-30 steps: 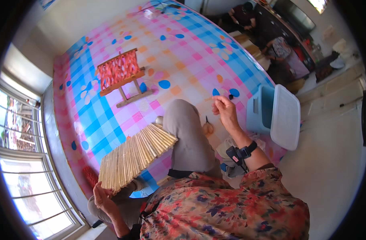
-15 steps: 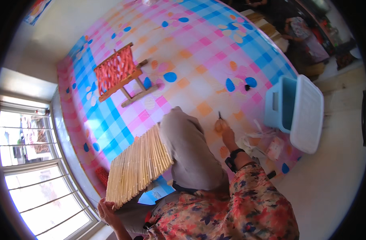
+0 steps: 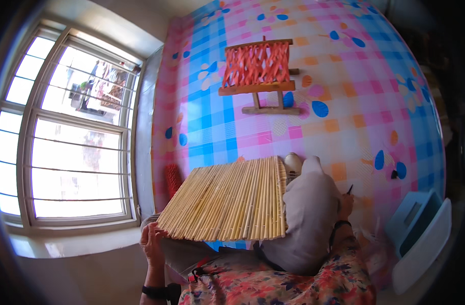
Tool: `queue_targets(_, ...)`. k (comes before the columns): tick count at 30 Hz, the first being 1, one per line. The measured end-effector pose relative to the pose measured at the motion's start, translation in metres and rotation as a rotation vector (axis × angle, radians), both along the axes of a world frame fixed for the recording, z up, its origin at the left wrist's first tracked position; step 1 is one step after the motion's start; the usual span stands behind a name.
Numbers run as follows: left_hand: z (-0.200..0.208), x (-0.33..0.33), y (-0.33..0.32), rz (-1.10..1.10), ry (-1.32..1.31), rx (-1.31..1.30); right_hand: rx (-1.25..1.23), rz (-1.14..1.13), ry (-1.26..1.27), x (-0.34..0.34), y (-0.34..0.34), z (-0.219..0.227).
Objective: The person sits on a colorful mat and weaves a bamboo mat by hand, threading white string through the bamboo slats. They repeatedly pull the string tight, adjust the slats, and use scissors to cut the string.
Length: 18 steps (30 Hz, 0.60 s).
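A mat of thin tan reeds (image 3: pixel 227 198), bound side by side, lies across my lap and lower legs. At its near left corner, my left hand (image 3: pixel 152 241) is closed on the edge, the fingers bent over it. My right hand (image 3: pixel 346 204) is beyond my raised right knee, low over the floor. A small dark pointed tool (image 3: pixel 350 189) sticks out of its closed fingers. My knee and sleeve hide part of that hand, and the tool's exact kind cannot be made out.
A small wooden-framed stool (image 3: pixel 258 63) with red woven strips lies ahead on the checked floor covering (image 3: pixel 263 137). A red textured roll (image 3: pixel 173 180) sits beside the mat. On the right stands a light blue bin (image 3: pixel 410 216) with a white lid (image 3: pixel 426 249). A barred window (image 3: pixel 80 168) fills the left.
My view has turned left, so the window shows more and the bin sits farther right. The left hand keeps its grip on the mat's corner; the right hand still holds the dark tool.
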State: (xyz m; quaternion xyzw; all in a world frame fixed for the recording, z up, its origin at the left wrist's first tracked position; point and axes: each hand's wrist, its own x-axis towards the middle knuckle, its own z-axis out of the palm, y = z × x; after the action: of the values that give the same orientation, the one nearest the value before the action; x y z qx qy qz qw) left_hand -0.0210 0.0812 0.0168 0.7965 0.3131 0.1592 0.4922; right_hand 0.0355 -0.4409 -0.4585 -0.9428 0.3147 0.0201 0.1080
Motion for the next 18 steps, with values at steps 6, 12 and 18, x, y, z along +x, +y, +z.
queue_targets(6,0.001,-0.002,0.001,0.049,-0.067,-0.123,0.672,0.004,-0.455,-0.013,-0.021,-0.074)
queue_targets(12,-0.008,-0.006,0.011,0.078,-0.200,-0.179,0.538,0.482,-0.248,0.010,-0.082,0.002)
queue_targets(18,-0.008,0.001,0.019,-0.078,-0.155,0.150,1.212,0.052,-0.527,0.130,-0.074,0.261)
